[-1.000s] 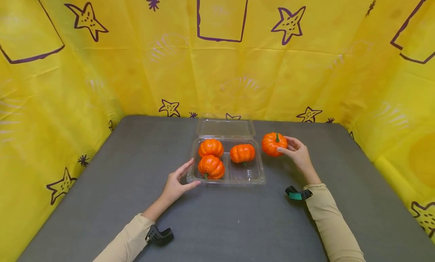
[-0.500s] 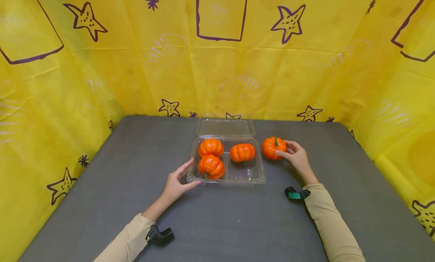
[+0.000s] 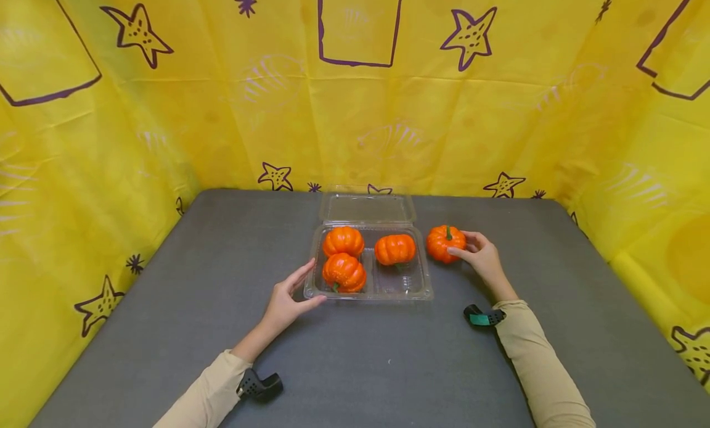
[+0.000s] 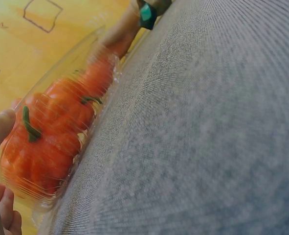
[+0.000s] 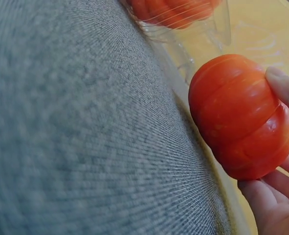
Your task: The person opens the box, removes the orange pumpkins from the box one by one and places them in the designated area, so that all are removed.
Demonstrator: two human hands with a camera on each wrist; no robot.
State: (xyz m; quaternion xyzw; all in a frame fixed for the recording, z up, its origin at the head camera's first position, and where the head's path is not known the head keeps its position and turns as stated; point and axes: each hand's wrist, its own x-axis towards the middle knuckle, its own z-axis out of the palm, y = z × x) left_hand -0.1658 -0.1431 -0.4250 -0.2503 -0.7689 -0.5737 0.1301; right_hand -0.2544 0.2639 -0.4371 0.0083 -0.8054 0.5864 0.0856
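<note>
A pumpkin point(image 3: 441, 246), probably light and stiff, is pinched by the right hand point(image 3: 484, 258); its sides are best held. The left hand point(image 3: 283, 303) is spread.

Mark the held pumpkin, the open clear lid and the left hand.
Held pumpkin point(image 5: 237, 117), right wrist view: its ribbed side.
Clear lid point(image 3: 367, 208), head view: its flat middle.
Left hand point(image 3: 283, 303), head view: back of the hand.
</note>
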